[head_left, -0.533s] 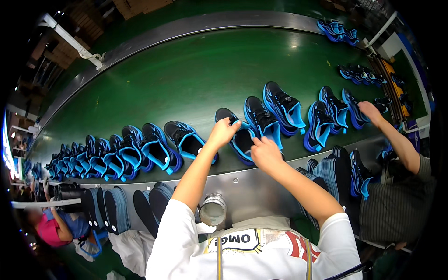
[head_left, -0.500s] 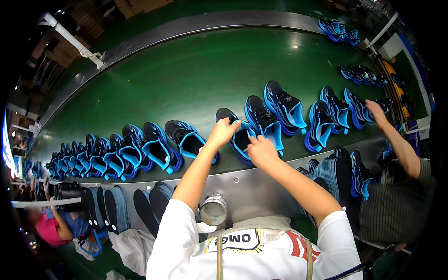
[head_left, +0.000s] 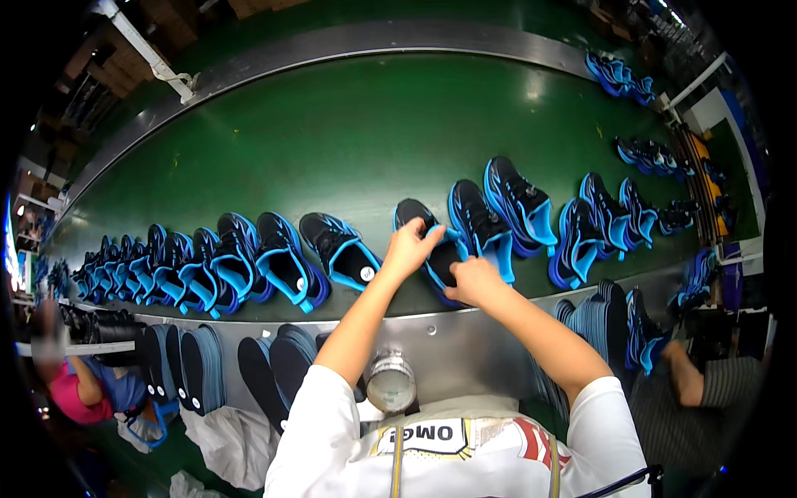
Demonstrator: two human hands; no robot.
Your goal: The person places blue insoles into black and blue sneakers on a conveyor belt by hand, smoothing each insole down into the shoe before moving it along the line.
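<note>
Both hands' fingers closed on black-blue shoe [head_left: 432,245]; toe points away, up-left.

packages: brown cardboard boxes [head_left: 257,7] at the top edge beyond the belt, blurred | labels: small round white sticker [head_left: 367,273] inside one shoe | signs, screens: none
</note>
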